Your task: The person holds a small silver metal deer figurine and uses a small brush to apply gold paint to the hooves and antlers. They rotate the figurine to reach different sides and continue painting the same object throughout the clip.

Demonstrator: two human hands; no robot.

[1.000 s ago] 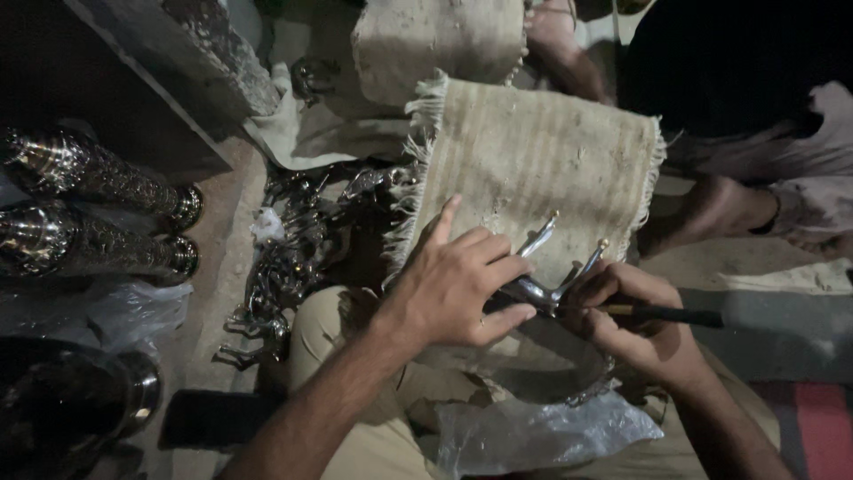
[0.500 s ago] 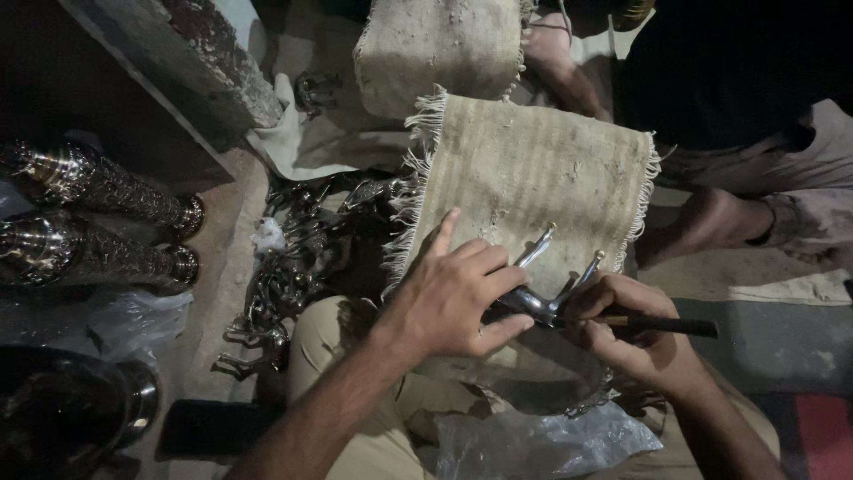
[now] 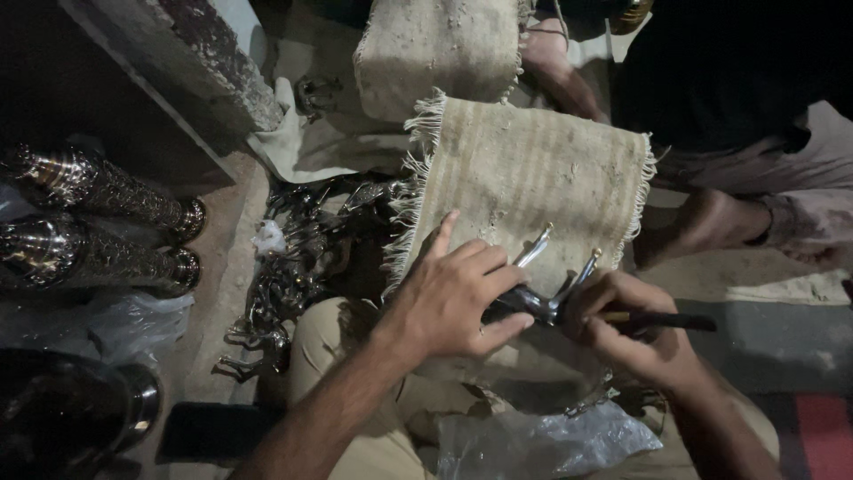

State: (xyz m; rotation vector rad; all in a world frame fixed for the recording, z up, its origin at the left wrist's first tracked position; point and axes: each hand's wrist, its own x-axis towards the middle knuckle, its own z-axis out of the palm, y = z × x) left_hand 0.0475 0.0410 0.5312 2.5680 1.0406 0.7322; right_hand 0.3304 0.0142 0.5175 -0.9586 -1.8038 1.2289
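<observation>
My left hand grips a small dark metal figurine with thin shiny legs sticking upward, pressing it down on a fringed beige woven mat over my lap. My right hand is closed round a thin dark tool, its handle pointing right and its tip against the figurine. Both hands meet at the mat's near edge.
A pile of similar dark metal figurines lies left of the mat. Two ornate metal vases lie at far left, above a dark bowl. Another person's bare foot rests at right. Crumpled clear plastic sits near my knees.
Both hands and the figurine stay in nearly the same spot; the left fingers have shifted slightly on the piece and the view has drifted a little.
</observation>
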